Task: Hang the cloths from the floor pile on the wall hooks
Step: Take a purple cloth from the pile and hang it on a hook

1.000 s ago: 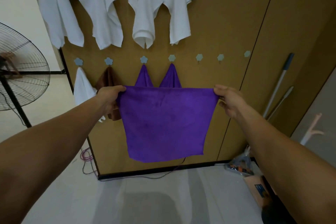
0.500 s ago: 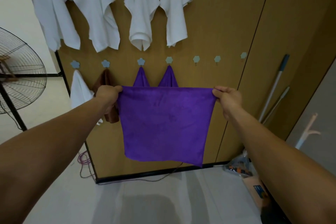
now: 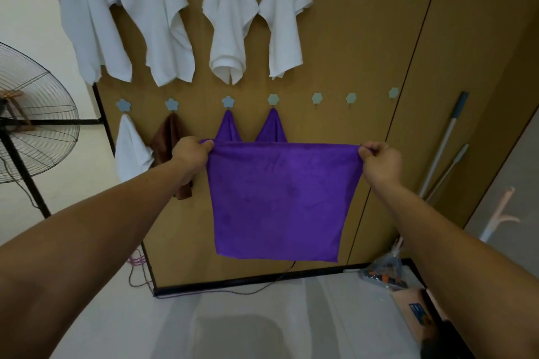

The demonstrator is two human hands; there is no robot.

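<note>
Step in hand: purple cloth (image 3: 280, 201) held spread flat at centre frame, in front of the board, not yet hung. Left hand (image 3: 191, 154) and right hand (image 3: 379, 157) each pinch a top corner between thumb and curled fingers. Next: gather one corner and carry it to the free hook (image 3: 316, 98), right of centre.

— How are the arms set?
— Both are bare and stretched forward, nearly straight: the left forearm (image 3: 116, 213) comes from the lower left, the right forearm (image 3: 437, 227) from the lower right.
— And the hands?
— The left hand (image 3: 191, 156) pinches the upper left corner of the purple cloth (image 3: 280, 198). The right hand (image 3: 379, 159) pinches its upper right corner. Fingers are curled and both hands are level.
</note>
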